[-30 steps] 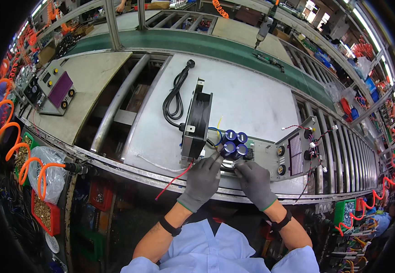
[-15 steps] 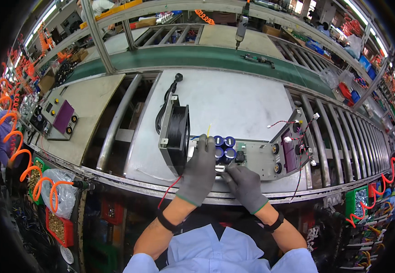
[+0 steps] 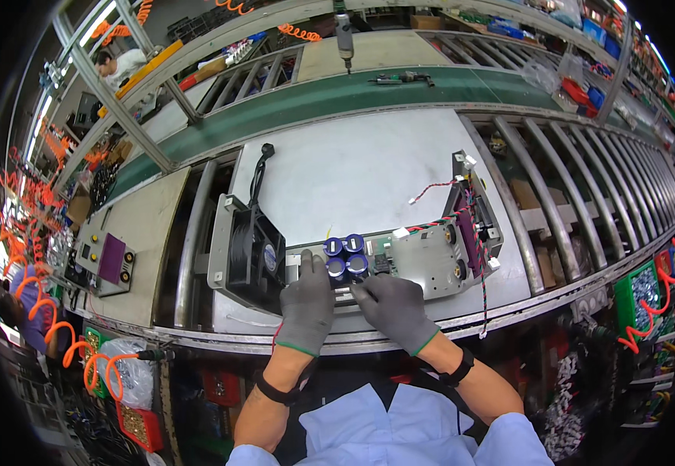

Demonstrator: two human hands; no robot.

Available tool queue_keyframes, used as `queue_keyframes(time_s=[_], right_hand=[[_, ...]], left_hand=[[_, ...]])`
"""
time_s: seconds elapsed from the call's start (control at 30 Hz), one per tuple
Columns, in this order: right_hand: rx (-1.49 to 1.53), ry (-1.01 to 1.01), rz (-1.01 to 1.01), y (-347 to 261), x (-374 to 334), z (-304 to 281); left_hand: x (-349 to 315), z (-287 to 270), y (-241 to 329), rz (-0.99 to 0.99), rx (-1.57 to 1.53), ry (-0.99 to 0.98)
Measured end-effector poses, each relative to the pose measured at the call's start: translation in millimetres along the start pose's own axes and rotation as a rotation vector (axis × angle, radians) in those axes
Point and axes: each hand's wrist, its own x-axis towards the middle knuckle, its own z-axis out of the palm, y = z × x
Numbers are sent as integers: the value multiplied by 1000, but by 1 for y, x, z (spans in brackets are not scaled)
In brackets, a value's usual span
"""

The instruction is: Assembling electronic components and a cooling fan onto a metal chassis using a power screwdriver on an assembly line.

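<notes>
My left hand, in a grey glove, lies with its fingers stretched out along the left end of a circuit board. Dark blue capacitors stand on the board just right of those fingertips. My right hand, gloved too, has its fingers curled, thumb and forefinger at the board's front edge below the capacitors. The board sits in a metal chassis. At the chassis' left end stands a black fan. On its right is an upright panel with a purple face and loose wires. My palms hide the chassis' front edge.
A white sheet lies under the chassis, on a roller conveyor. Another purple-faced panel unit rests on a board at left. Beyond runs a green belt with a power screwdriver; another screwdriver hangs above.
The whole view has shifted, so chassis and hands appear further left. A white connector on red-and-green wires now lies over the chassis base, left of the panel. My hands stay at the board.
</notes>
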Motion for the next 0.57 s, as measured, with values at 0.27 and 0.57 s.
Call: queue_keyframes(time_s=[0.27, 0.57], right_hand=[[-83, -32, 217, -4, 11, 5], [-221, -76, 216, -7, 14, 12]], left_hand=[[-26, 15, 12, 36, 380, -166], [-28, 15, -2, 26, 214, -221]])
